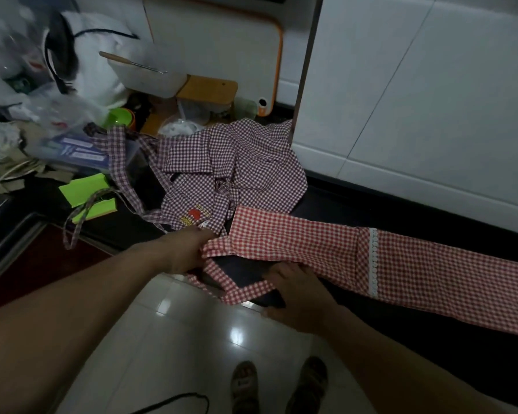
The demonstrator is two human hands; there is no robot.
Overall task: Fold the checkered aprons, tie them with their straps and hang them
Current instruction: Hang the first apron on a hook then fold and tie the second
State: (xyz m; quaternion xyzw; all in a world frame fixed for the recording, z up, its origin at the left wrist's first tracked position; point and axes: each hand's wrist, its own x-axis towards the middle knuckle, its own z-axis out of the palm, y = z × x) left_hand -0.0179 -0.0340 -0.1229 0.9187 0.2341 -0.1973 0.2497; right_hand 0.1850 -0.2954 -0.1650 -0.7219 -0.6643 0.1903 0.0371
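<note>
Well, head view only. Red apron [326, 246] lies folded into a long strip on the black tabletop [371, 207], running from mid-frame out to the right. Left grip [189, 252] pinches the strip's left end. Right grip [296, 294] sits at the tabletop's front edge; can't tell if it's clasping cloth or just resting.

Risks, imo: a tug w/ the left grip could open the fold, since the strip's far end is unheld. It could also drag the crumpled purple apron [237, 162], which touches that same end. The loose strap [245, 291] may snag or slide off the edge.

Position: the strip starts at the left grip and passes just above the right grip's fingertips, touching them. The strap loops btw the two grips.
</note>
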